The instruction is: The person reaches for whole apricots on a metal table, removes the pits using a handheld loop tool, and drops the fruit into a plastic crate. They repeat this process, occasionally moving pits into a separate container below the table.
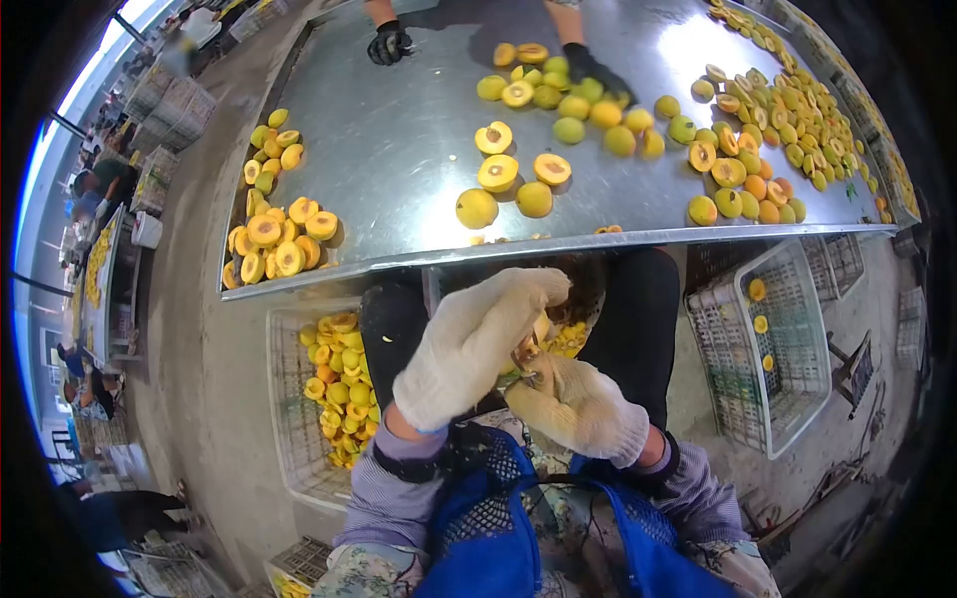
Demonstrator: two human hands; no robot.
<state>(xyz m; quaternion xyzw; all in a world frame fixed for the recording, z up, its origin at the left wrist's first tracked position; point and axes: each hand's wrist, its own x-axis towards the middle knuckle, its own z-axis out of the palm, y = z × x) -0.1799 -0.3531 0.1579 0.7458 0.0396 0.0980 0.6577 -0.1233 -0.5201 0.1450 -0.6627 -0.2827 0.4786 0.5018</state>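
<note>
My left hand (485, 344), in a white knit glove, is curled round a yellow peach piece (541, 327), mostly hidden by the fingers. Just below it my right hand (578, 404), in a similar glove, is closed on a small metal tool (525, 371) whose end meets the fruit. Both hands are over my lap, in front of the metal table (399, 149). Beneath them, partly hidden, a container holds yellow peach pieces (570, 339). Near the table's front edge lie cut peach halves (497, 173) with stones showing and whole-looking peaches (477, 209).
Left of my legs stands a crate (289, 429) of peach halves; another crate (768, 399) with a few pieces stuck to it is at right. Peach piles (269, 239) lie on the table's left and right. Across it are another person's black-gloved hands (389, 44).
</note>
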